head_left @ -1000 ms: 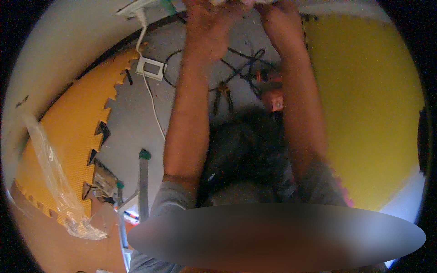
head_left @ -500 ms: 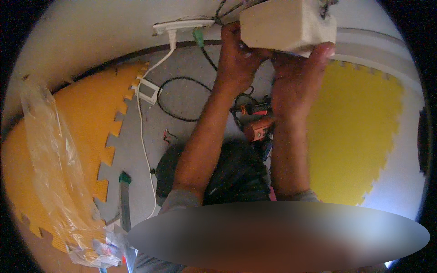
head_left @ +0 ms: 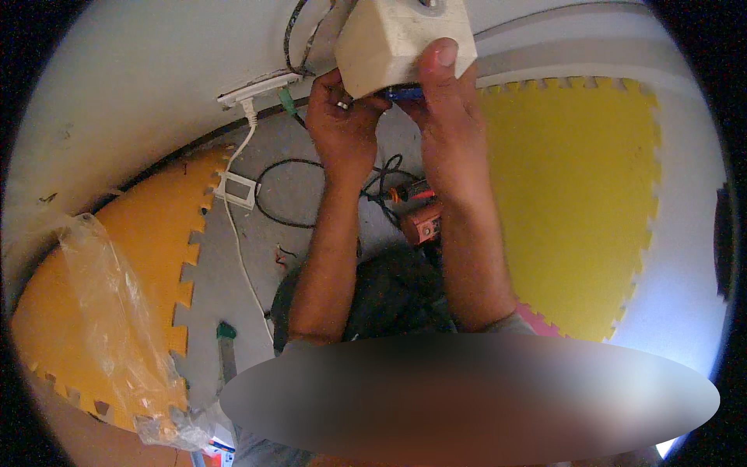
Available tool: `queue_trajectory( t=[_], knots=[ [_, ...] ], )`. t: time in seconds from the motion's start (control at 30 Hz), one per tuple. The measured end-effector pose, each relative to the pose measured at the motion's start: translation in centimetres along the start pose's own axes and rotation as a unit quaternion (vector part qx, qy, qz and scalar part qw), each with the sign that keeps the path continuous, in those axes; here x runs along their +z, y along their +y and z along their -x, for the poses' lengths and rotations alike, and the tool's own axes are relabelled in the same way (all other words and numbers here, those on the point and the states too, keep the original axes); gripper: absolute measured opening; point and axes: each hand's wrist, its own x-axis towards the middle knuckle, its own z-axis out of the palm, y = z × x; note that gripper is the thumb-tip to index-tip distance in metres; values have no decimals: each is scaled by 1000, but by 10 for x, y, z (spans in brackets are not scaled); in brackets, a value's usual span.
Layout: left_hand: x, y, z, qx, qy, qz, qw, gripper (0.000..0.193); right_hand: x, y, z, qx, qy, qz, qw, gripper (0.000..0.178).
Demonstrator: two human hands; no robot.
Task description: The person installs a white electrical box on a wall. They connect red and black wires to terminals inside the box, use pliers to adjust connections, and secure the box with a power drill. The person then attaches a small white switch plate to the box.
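Note:
A cream-coloured box (head_left: 385, 47) with a round fitting on its top hangs at the upper middle, close to the wall. My right hand (head_left: 455, 128) grips its right side, thumb pressed on the front face and fingers hidden behind and under it. My left hand (head_left: 342, 128), with a ring on one finger, is at the lower left edge of the box, fingers curled up and bent inward. What those fingers hold is hidden. Between the two hands, just under the box, a small blue thing (head_left: 405, 94) shows in part; its kind cannot be made out.
A white wall socket strip (head_left: 261, 89) holds a white plug (head_left: 248, 113) and a green plug (head_left: 286, 101). A black cable (head_left: 284, 226) loops on the floor near an orange tool (head_left: 422, 224). Orange (head_left: 148, 233) and yellow (head_left: 576, 202) foam mats, clear plastic (head_left: 117, 303) and a green-headed tool (head_left: 226, 350) lie around.
The view has shifted, so the box and both hands now appear further left. The box looks more tilted, and more of its top and the blue thing beneath it shows. The right hand keeps its grip.

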Motion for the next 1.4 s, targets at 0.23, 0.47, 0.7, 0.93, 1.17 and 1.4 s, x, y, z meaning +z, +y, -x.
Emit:
queue_trajectory(
  t=[0.23,0.47,0.7,0.93,1.17,1.4],
  knots=[
    [-6,1,6,25,-25,53,998,50,2,-5,-2,5,12,-22,1000,92],
    [11,12,19,-7,28,65,997,49,-2,-10,-6,68,29,34,997,77],
    [13,34,12,-45,11,118,992,43,2,-57,10,41,-9,90,995,93],
    [1,37,15,-104,-23,246,963,39,-3,-42,-7,69,27,138,988,96],
    [-1,8,14,-112,-25,304,946,37,-4,-26,5,-44,-92,13,995,80],
    [-11,-4,2,-125,-70,378,915,49,37,-52,21,-15,4,100,995,97]
  ],
)
